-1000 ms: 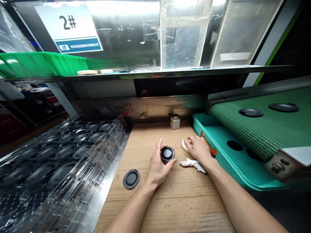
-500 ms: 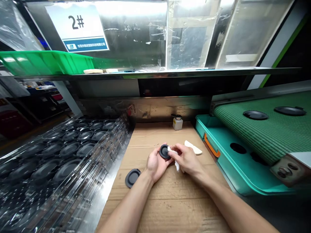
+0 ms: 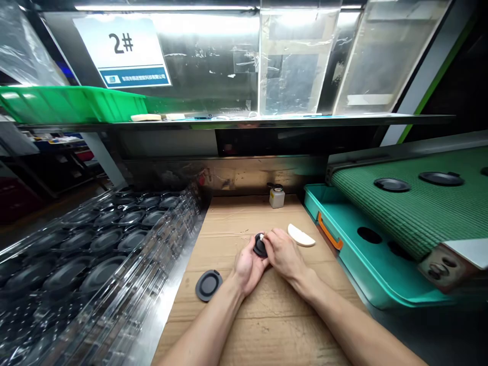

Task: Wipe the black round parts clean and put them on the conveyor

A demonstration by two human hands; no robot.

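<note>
- Your camera sits on your head, facing forward and tilted down.
- Your left hand (image 3: 248, 269) and right hand (image 3: 285, 254) are close, at lower center, with your forearms entering from the near edge.
- The cardboard (image 3: 247, 218) lies directly ahead.
- The wide view takes in plastic trays (image 3: 76, 254) on the left and a belt (image 3: 404, 203) on the right.
- A shelf (image 3: 244, 122) and sign (image 3: 122, 51) stand far off.

Bright strip light (image 3: 163, 7) glares, and frame edges bow.
</note>
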